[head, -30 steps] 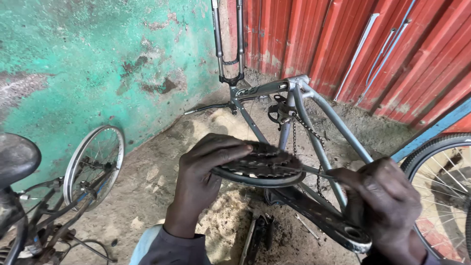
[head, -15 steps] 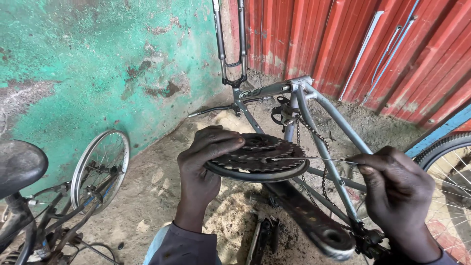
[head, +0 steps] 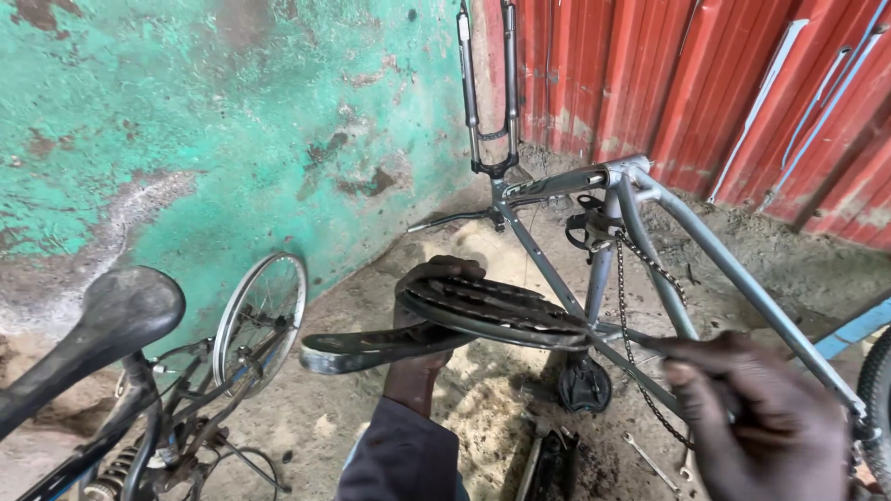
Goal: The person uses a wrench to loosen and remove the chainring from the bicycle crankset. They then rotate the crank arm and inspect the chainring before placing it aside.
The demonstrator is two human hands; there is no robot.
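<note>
Dirt floor (head: 445,408), green wall (head: 232,139). A black toothed chainring (head: 492,311) is gripped by the left hand (head: 432,320); the right hand (head: 770,427) is closed, contents unclear.

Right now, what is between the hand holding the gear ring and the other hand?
In the head view, between the left hand and right hand lie the gear ring, a frame tube and the hanging chain.

Our left hand (head: 422,325) reaches forward from a dark sleeve, fingers (head: 455,267) curled over and gripping from behind. Our right hand (head: 761,427) sits low at right, fingers apparently pinched shut, though blurred.
</note>
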